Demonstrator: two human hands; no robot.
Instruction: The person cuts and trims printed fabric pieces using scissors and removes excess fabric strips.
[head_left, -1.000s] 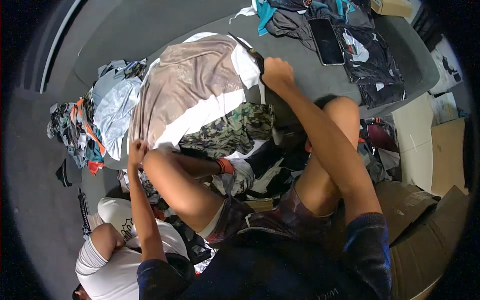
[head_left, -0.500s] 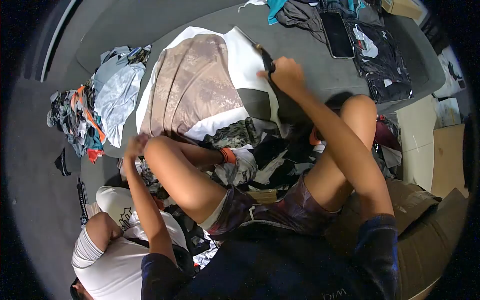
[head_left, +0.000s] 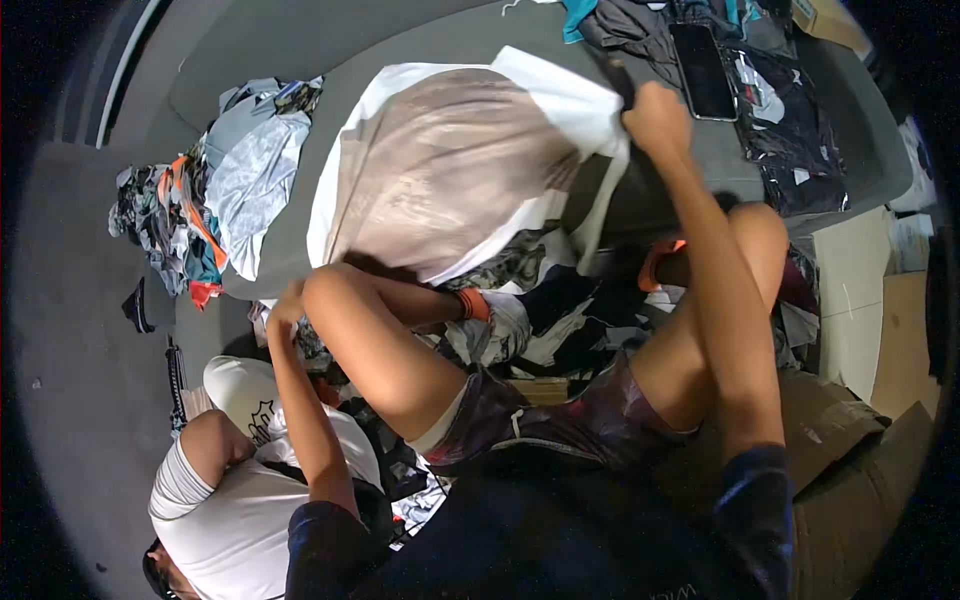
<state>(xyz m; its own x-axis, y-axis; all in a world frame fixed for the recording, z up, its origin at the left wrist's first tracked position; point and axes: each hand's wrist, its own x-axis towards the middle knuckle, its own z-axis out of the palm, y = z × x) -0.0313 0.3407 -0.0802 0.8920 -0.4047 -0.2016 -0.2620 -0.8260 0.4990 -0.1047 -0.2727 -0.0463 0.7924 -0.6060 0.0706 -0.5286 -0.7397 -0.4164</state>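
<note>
A wide piece of fabric, beige-brown patterned with white borders, lies over the grey sofa in front of me, its right part lifted and creased. My right hand is closed on its white right edge. A dark, blurred object shows just beyond that hand; its kind is unclear. Beside my bent left knee is my left hand, near the fabric's lower left corner. Its fingers are blurred and partly hidden, so its grip cannot be made out. Camouflage-patterned cloth shows below the fabric.
Mixed clothes are heaped on the sofa's left. A phone and black plastic-wrapped packets lie at right. Another person in a white shirt sits close on my left. Cardboard stands at lower right.
My right hand has moved right and slightly up, pulling the fabric's right edge along, and the fabric has bunched and lifted there. The view has shifted slightly.
</note>
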